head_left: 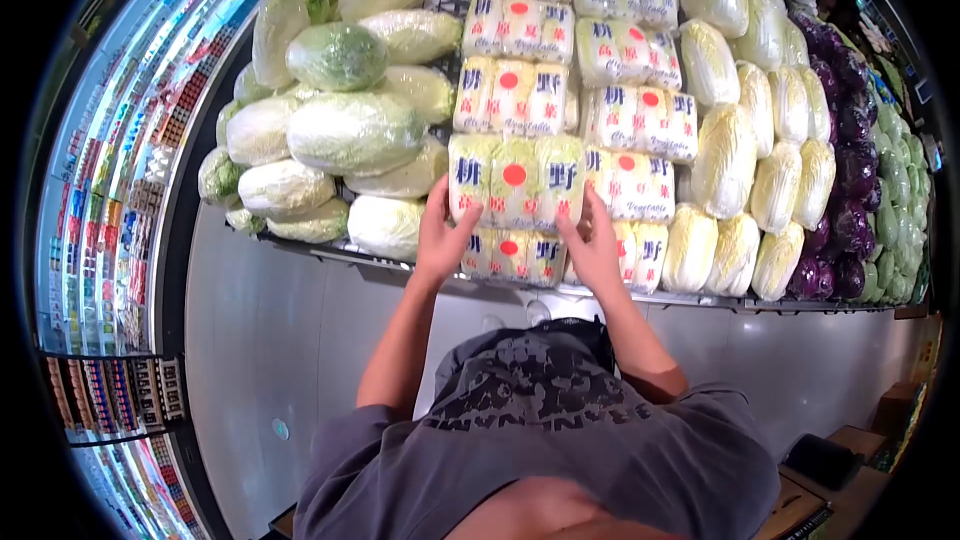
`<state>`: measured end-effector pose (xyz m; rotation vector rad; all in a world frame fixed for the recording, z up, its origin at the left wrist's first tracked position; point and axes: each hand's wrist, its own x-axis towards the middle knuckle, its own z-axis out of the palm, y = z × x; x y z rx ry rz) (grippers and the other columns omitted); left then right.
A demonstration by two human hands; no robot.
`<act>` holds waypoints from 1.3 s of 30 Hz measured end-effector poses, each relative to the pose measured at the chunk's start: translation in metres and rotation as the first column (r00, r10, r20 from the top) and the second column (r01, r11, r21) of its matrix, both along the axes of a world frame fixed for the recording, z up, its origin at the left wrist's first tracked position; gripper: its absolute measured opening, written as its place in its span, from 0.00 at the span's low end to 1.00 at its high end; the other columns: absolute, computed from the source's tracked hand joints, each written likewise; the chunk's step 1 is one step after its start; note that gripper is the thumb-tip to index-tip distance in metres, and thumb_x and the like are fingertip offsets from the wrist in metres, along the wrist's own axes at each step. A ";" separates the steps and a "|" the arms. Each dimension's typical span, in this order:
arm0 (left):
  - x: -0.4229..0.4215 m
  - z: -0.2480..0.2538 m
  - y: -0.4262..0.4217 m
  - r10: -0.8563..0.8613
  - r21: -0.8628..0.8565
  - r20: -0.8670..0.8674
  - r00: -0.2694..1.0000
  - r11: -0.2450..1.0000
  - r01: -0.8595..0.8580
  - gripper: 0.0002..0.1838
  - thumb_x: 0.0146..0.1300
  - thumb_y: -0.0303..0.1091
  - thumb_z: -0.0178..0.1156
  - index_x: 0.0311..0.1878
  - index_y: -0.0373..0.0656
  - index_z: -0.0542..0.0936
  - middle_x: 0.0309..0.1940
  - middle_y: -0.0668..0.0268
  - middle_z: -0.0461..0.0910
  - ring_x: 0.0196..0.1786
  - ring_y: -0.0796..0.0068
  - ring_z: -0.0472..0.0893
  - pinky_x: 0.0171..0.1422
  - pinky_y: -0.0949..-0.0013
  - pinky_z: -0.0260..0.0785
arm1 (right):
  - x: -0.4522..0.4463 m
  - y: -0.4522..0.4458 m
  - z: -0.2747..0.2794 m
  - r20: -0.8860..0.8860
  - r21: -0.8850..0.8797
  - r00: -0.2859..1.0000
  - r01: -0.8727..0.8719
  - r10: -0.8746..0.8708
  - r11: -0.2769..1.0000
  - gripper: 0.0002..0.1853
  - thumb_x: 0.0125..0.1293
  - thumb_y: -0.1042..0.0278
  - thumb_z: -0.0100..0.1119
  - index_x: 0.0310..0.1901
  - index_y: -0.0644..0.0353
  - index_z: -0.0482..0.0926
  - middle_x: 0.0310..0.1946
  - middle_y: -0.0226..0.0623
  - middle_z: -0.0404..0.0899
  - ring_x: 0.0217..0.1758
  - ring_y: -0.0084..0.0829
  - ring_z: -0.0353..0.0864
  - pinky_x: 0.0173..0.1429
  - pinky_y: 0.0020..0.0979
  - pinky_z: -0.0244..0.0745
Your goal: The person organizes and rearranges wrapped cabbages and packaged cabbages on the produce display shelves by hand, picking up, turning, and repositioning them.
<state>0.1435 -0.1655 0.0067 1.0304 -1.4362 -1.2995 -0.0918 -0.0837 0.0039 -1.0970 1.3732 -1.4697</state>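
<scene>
Hands point(447, 237) clamped on sides of wrapped veg pk point(515, 180) | sim. pks point(510, 95) around | cabbages point(356, 132) to L

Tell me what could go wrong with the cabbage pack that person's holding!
It might slip: the cabbage pack has shiny, smooth-looking wrap, and the left hand and right hand hold it by its sides.

It could bump the lower pack, which sits near the display's front edge, perhaps knocking that one to the floor.

Squeezing too hard might bruise the leaves.
</scene>
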 end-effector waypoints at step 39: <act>-0.021 0.038 -0.001 0.419 -0.469 0.541 0.729 0.870 -0.153 0.42 0.65 0.28 0.71 0.80 0.34 0.62 0.78 0.42 0.59 0.80 0.48 0.63 0.78 0.55 0.64 | -0.080 -0.068 0.083 -0.431 0.004 0.891 -0.154 0.141 0.988 0.49 0.69 0.59 0.72 0.81 0.66 0.52 0.72 0.55 0.61 0.70 0.47 0.74 0.69 0.43 0.77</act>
